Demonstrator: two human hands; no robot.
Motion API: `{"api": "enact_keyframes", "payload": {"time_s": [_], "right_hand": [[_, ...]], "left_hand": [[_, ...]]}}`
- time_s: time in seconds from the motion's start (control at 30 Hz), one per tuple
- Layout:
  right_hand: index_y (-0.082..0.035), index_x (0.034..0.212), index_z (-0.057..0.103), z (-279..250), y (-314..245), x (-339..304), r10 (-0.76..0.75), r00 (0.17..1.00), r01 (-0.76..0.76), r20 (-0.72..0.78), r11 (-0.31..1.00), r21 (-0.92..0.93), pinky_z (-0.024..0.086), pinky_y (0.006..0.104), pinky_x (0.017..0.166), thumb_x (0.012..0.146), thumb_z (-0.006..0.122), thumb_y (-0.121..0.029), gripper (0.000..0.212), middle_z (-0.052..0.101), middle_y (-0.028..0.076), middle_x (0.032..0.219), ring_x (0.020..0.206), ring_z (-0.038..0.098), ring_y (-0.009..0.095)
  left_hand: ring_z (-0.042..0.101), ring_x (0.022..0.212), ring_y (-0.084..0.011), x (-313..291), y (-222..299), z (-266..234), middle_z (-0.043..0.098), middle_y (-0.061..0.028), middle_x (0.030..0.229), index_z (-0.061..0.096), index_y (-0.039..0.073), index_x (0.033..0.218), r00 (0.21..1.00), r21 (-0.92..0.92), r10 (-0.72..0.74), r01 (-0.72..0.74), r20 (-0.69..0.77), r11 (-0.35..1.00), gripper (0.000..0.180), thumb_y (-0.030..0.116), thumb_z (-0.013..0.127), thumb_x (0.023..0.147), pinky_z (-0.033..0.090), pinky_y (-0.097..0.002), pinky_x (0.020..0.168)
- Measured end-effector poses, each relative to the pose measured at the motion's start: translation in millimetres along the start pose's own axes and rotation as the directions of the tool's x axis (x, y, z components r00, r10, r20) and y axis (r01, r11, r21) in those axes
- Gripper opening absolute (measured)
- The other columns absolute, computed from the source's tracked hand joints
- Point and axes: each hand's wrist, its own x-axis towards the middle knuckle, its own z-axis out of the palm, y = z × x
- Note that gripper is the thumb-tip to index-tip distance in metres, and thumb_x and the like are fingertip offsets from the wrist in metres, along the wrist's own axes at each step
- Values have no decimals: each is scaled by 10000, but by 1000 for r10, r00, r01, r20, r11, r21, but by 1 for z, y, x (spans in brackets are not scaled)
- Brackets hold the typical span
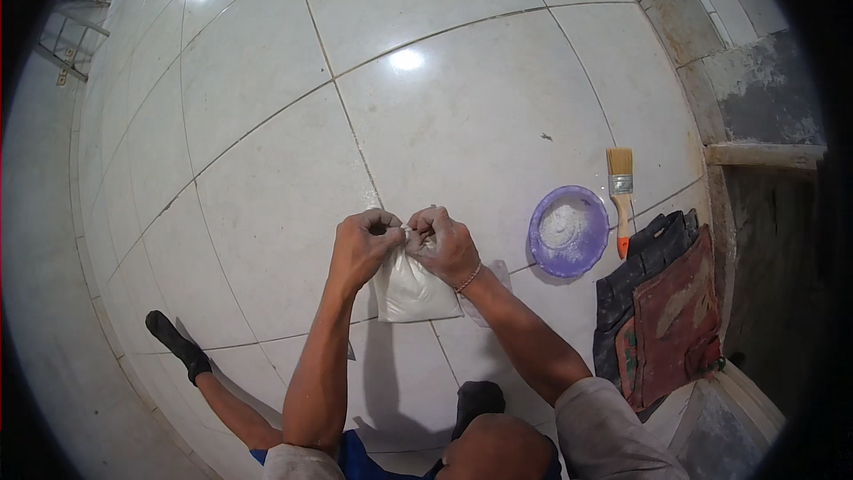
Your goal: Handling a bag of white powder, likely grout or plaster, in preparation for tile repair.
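Note:
A clear plastic bag of white powder [410, 292] hangs or rests upright just above the tiled floor, its gathered top between my two hands. My left hand [366, 240] pinches the left side of the bag's neck, fingers curled. On the other side my right hand [442, 244] is closed on the same neck, fingertips almost meeting the left ones. Both hands are dusted with powder. The fingers hide the bag's mouth. To the right sits a purple plastic bowl [569, 264] with white powder [563, 224] in it.
A paintbrush [621, 182] with a wooden, orange-tipped handle lies right of the bowl. Nearer me are a black bag [613, 302] and a worn reddish-brown sheet [675, 316] by the wall opening. A metal rack [84, 18] stands far left. My socked foot [178, 342] stretches left.

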Motion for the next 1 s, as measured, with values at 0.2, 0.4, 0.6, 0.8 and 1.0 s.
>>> {"api": "enact_keyframes", "payload": {"time_s": [0.2, 0.4, 0.6, 0.8, 1.0], "right_hand": [[-30, 866, 449, 1, 1, 1, -187, 982, 184, -25, 979, -89, 488, 334, 498, 698, 644, 33, 265, 567, 104, 701, 587, 605, 270], [-24, 856, 440, 0, 1, -2, -250, 966, 256, 61, 958, -130, 485, 335, 496, 664, 642, 53, 289, 576, 110, 730, 600, 605, 265], [-30, 855, 451, 1, -2, 2, -60, 996, 63, 59, 996, -64, 495, 337, 518, 680, 652, 33, 275, 593, 113, 739, 601, 610, 274], [-27, 960, 471, -16, -10, 14, -9, 994, 9, 110, 1000, -2, 531, 302, 574, 721, 667, 5, 311, 615, 79, 706, 613, 645, 220], [-24, 1054, 443, -25, -13, 45, -40, 871, 173, 489, 958, -229, 520, 375, 566, 788, 615, -97, 325, 624, 129, 728, 664, 642, 310]], "left_hand": [[581, 612, -174, -1, 8, -2, 615, -150, 679, 628, -61, 795, 989, 247, 151, -149, 11, 958, 215, 130, 640, 699, 467, -297, 600], [559, 578, -199, 7, 5, -1, 577, -172, 652, 592, -63, 735, 935, 455, 307, -355, 179, 817, 204, 134, 623, 693, 449, -318, 568], [506, 570, -100, 10, -23, 7, 565, -56, 618, 585, -36, 684, 992, -239, -117, 126, 54, 963, 152, 107, 608, 731, 403, -244, 516], [481, 560, -80, 7, -2, 0, 560, -30, 613, 591, -32, 669, 984, -212, -180, 176, 3, 961, 139, 92, 617, 725, 400, -234, 508], [514, 548, -122, 9, 3, 3, 579, -99, 571, 608, -69, 682, 995, 134, -94, 98, -38, 986, 211, 138, 636, 704, 433, -291, 533]]}}
